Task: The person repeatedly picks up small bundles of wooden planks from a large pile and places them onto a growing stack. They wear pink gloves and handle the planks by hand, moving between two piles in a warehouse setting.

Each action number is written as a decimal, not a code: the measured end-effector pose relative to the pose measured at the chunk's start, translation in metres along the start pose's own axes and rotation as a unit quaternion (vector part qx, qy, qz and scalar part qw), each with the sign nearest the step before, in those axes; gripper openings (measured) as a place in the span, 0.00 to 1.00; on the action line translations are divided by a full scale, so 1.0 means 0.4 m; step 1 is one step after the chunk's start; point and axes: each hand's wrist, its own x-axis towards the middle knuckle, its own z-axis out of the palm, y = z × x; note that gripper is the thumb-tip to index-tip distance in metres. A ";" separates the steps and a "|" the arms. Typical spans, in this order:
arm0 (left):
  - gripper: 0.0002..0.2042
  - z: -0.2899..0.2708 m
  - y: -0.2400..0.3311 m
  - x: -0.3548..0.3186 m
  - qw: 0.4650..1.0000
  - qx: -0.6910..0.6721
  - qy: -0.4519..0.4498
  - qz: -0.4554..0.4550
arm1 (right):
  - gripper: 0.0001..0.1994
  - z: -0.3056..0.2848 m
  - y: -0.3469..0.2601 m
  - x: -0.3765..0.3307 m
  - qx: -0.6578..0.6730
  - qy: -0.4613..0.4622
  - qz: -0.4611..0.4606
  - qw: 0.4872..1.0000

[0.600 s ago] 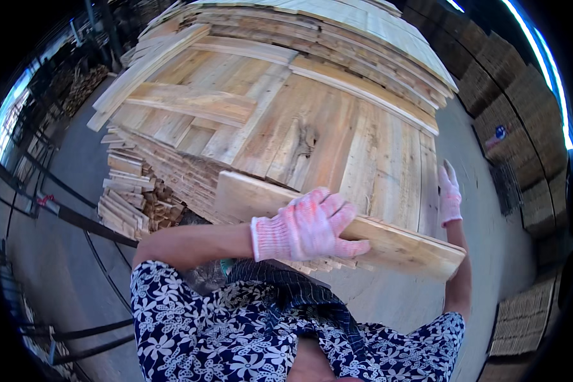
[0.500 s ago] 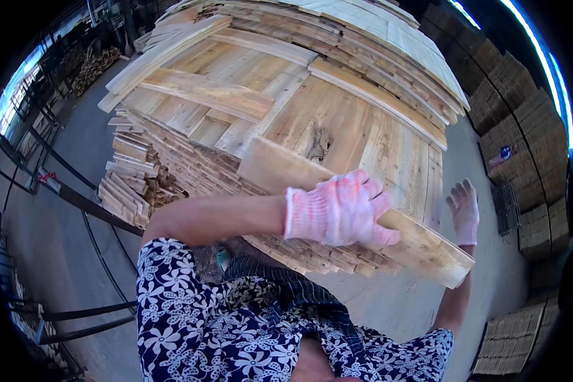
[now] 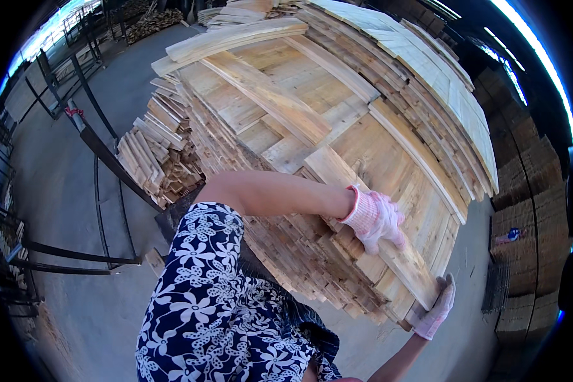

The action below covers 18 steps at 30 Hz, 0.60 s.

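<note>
In a pink and white knit glove, my left hand (image 3: 377,223) is closed over the middle of a pale wooden board (image 3: 415,275). The board lies slantwise over the near right part of a plank stack's top layer (image 3: 379,149). My right hand (image 3: 437,310), gloved alike, is held flat with fingers stretched out, its palm side against the board's near right end. Farther left on the stack, another loose board (image 3: 267,95) lies across the planks. A long board (image 3: 235,41) rests along the stack's far left edge.
Stacked layers with a pale top (image 3: 426,63) rise behind. Short offcuts (image 3: 153,146) are heaped at the left beside a dark metal frame (image 3: 102,149). Tall strapped stacks of slats (image 3: 516,254) stand at the right, across the grey floor (image 3: 51,184).
The board under my left hand has come down onto the stack. My right hand has moved from apart in the air to the board's end. The whole view has turned.
</note>
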 end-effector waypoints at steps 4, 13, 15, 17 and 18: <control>0.34 0.019 0.011 -0.003 1.000 -0.010 -0.004 0.017 | 0.32 0.000 0.015 -0.021 0.104 -0.019 0.064 0.992; 0.28 -0.149 -0.182 -0.231 0.994 0.049 0.090 0.027 | 0.29 -0.137 -0.010 0.116 -0.189 -0.001 0.085 0.978; 0.23 -0.240 -0.350 -0.394 0.974 0.100 0.187 -0.083 | 0.25 -0.077 -0.064 0.138 -0.143 0.022 -0.007 0.989; 0.24 -0.360 -0.515 -0.600 0.933 0.150 0.083 -0.315 | 0.22 0.121 -0.133 0.088 -0.181 0.013 -0.026 0.983; 0.27 -0.369 -0.606 -0.700 0.898 0.179 0.114 -0.385 | 0.20 0.255 -0.225 0.071 -0.254 -0.005 -0.030 0.967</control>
